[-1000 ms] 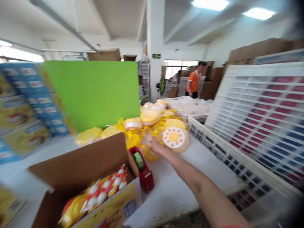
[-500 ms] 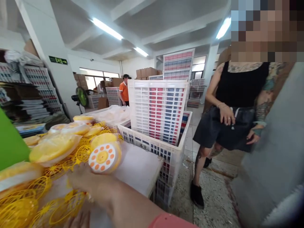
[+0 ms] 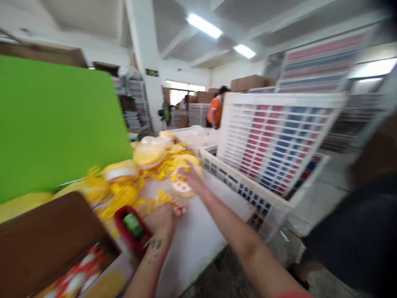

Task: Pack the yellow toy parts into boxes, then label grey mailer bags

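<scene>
My right hand reaches over a round white disc with orange dots, its blurred fingers stretched out at the disc's upper edge. The disc leans against yellow round pieces on the white tabletop. Lower and to the left, my left hand is down at the table, its fingers smeared by motion. Small red and white pieces lie beside its fingers, with a yellow openwork piece just above. A red holder with something green inside stands by my left wrist.
A brown open box holding red and white pieces stands at lower left, below a green panel. Bagged yellow rounds heap behind. White crates stand right of the table. A person's dark clothing is close at right; a person in orange stands farther back.
The view has swung left, bringing in the box and red holder. My right hand is now at the dotted disc, and my left hand shows more fully. The nearby person has shifted to the right edge.
</scene>
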Motion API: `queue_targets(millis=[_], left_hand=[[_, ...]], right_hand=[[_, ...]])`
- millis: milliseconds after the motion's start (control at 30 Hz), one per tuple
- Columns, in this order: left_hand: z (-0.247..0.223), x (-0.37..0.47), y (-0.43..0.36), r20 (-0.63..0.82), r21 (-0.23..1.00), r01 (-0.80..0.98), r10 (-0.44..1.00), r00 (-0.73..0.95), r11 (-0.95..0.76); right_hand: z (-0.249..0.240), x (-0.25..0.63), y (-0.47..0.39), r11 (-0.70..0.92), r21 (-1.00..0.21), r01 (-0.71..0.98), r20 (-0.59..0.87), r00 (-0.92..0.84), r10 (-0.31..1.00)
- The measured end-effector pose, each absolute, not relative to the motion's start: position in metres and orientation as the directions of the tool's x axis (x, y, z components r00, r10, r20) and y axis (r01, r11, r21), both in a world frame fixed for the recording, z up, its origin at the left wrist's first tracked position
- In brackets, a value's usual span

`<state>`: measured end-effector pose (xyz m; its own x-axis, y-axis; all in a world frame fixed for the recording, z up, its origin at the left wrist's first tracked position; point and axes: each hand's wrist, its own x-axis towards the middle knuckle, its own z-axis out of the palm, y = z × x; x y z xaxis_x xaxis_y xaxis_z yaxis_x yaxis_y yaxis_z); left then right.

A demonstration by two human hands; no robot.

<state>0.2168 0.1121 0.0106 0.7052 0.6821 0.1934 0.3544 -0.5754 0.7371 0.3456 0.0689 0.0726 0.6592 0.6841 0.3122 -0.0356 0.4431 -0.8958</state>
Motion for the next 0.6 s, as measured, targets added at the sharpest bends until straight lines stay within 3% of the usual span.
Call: queue_targets(millis=[100, 167, 233, 367, 433, 500, 600], left_hand=[[0.017, 0.205, 0.112, 0.185, 0.812, 0.341, 0.763, 0.62, -0.474], [0.029, 0.196, 0.104, 0.226, 0.867, 0.23, 0.759, 0.61, -0.443], [0.042, 0.183, 0.09, 0.279, 0.898, 0.115, 0.75, 0.6, -0.425], [0.059, 0.148, 0.053, 0.378, 0.916, -0.127, 0.718, 0.585, -0.38], [0.068, 0.128, 0.035, 0.401, 0.912, -0.192, 0.681, 0.613, -0.363], [0.08, 0.109, 0.022, 0.372, 0.928, -0.254, 0.667, 0.646, -0.272], [0.099, 0.083, 0.013, 0.262, 0.91, -0.411, 0.683, 0.682, 0.062]], right_hand=[[0.052, 0.362, 0.049, 0.511, -0.859, -0.031, 0.346, 0.7, 0.625], [0.041, 0.36, 0.027, 0.522, -0.834, 0.18, 0.479, 0.705, 0.523], [0.035, 0.343, 0.005, 0.46, -0.849, 0.259, 0.511, 0.624, 0.592], [0.035, 0.283, -0.017, 0.445, -0.88, 0.163, 0.465, 0.483, 0.742], [0.038, 0.26, -0.018, 0.487, -0.855, 0.179, 0.516, 0.395, 0.76], [0.041, 0.245, -0.019, 0.567, -0.762, 0.315, 0.646, 0.296, 0.704], [0.049, 0.232, -0.022, 0.632, -0.515, 0.579, 0.82, 0.117, 0.56]])
